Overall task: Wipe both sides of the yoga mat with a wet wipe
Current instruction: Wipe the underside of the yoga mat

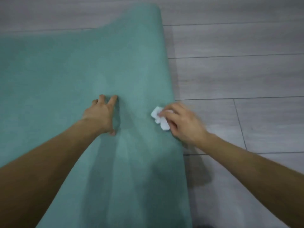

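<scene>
- The yoga mat (pixel 69 66) is a soft teal-green sheet with a matte, faintly mottled surface, spread flat on the floor (pixel 238 71).
- It fills the left and middle of the view and runs past the left and bottom edges; its right edge cuts down the picture from top centre to bottom right of centre.
- The far right corner of the mat, at the top, is rounded and seems to lift slightly off the floor.
- Paler streaks and patches show on the mat between and below the two hands; darker shadow bands lie under the forearms.
- The wet wipe (pixel 160 118) is white and crumpled into a small wad, lying on the mat just inside its right edge.
- The right hand (pixel 184 124) holds the wet wipe, its fingers curled over the wad and pressing it on the mat; the hand is motion-blurred.
- The left hand (pixel 101 115) rests on the mat near its middle, fingers spread and released, tips and thumb touching the surface, grasping nothing.
- Both forearms are bare and reach in from the bottom corners.
- The floor is pale grey wood-look plank with dark seams.
</scene>
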The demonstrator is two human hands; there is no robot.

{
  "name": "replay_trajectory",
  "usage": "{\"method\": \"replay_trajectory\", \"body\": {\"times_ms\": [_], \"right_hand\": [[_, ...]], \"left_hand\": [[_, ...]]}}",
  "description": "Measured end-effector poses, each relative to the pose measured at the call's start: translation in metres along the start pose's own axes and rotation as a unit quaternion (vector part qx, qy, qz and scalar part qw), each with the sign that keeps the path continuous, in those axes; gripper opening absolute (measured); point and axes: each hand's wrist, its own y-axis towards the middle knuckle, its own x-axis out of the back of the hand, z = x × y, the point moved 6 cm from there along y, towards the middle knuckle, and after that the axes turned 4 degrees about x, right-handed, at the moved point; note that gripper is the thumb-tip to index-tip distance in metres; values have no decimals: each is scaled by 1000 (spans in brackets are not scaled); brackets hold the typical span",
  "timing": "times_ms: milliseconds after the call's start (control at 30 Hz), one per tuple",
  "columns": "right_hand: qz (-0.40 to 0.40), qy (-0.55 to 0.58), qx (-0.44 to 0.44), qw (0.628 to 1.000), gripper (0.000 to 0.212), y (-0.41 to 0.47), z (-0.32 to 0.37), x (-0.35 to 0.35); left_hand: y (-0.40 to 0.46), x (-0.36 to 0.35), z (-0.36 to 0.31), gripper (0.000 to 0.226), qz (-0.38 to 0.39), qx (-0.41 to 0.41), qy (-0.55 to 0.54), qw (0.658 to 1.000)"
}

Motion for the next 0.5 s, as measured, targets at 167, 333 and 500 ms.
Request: {"method": "replay_trajectory", "body": {"times_ms": [167,333,500], "right_hand": [[-98,-11,-132,986,39,110,-88,22],[-84,-6,-150,985,29,49,-40,14],[29,3,-95,995,32,-47,18,18]], "left_hand": [[17,-3,-1,162,32,15,-8,999],[13,-7,7,158,13,-4,-8,1000],[14,-1,7,155,-8,-15,27,1000]]}}
